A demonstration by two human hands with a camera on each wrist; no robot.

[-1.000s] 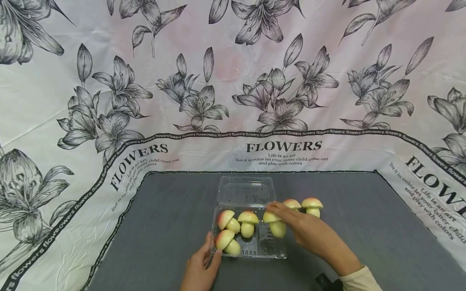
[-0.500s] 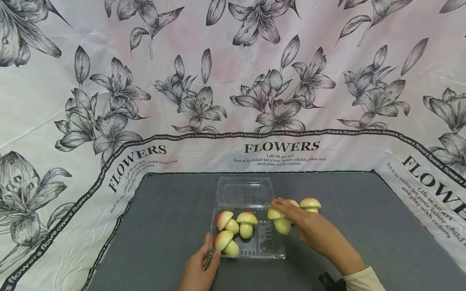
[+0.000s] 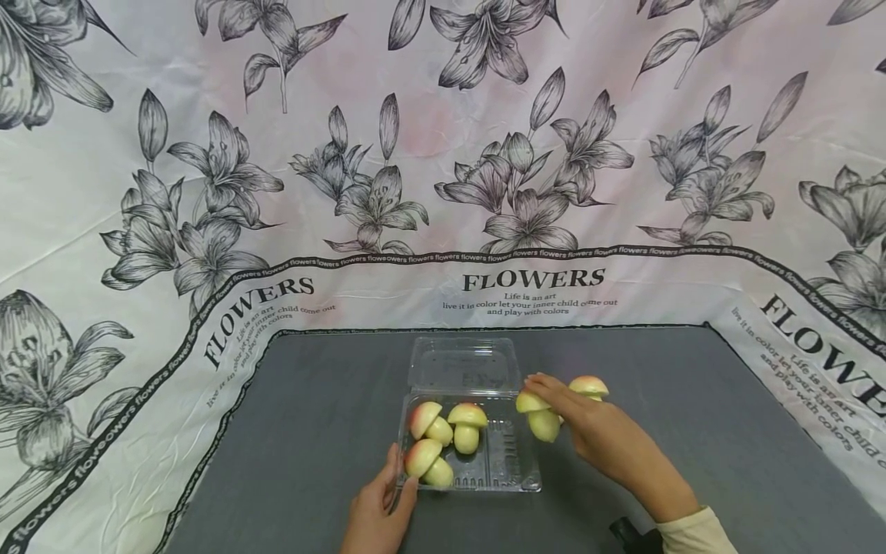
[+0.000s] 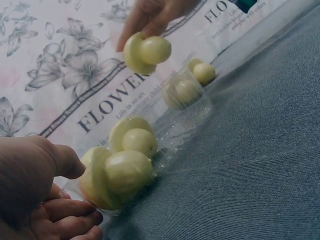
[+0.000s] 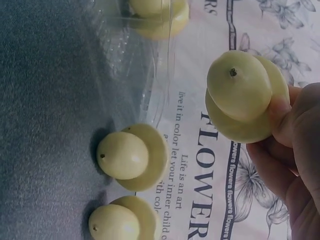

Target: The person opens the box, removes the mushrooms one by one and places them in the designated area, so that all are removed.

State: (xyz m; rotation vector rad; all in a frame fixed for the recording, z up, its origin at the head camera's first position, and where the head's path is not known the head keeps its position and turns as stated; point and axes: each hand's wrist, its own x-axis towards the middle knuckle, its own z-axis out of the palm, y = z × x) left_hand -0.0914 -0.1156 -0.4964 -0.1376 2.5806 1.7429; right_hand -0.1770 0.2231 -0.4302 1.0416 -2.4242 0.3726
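My right hand [image 3: 602, 435] pinches a yellow toy mushroom [image 3: 544, 425] by its cap, stem hanging down. The right wrist view shows this held mushroom [image 5: 237, 90] raised above the table, with my thumb on its cap. It hangs just right of a clear plastic clamshell container [image 3: 512, 462], whose lid [image 3: 464, 365] lies folded back. Three mushrooms [image 3: 467, 440] with red-tinged caps lie in its left and middle part. My left hand [image 3: 379, 504] grips the container's front left corner, thumb and fingers at the wall.
Right of the container, two more mushrooms stand on the grey tabletop: a nearer mushroom [image 5: 125, 155] and another mushroom [image 5: 115, 225] beside it in the right wrist view. My right hand partly covers them in the head view. A flower-printed cloth [image 3: 374, 292] hangs around the table.
My right hand has moved right and slightly away with the mushroom, from over the container's right part to beyond its right edge. My left hand keeps its place at the corner.
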